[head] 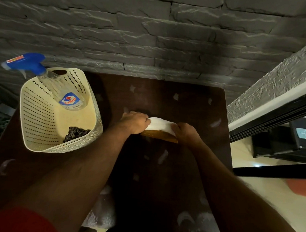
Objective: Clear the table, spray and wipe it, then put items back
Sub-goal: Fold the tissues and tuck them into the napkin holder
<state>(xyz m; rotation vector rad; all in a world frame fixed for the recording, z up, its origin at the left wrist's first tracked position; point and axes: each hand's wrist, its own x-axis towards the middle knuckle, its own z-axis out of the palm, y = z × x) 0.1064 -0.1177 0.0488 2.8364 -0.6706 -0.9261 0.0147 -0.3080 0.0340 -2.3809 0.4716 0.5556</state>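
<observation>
On the dark brown table [180, 173] stands a wooden napkin holder [160, 136] with a stack of white napkins [159, 124] in it. My left hand [134, 121] grips its left end and my right hand [186, 132] grips its right end. At the table's left sits a cream perforated basket [36, 124]. Inside it leans a clear spray bottle [58, 87] with a blue trigger head, and a dark patterned cloth [75, 133] lies at the bottom.
A grey stone wall [155, 32] backs the table. To the right are a textured ledge with black rails [278, 112] and a dark box [305, 142] on the pale floor. Whitish smears and patches mark the tabletop, thickest along the front edge.
</observation>
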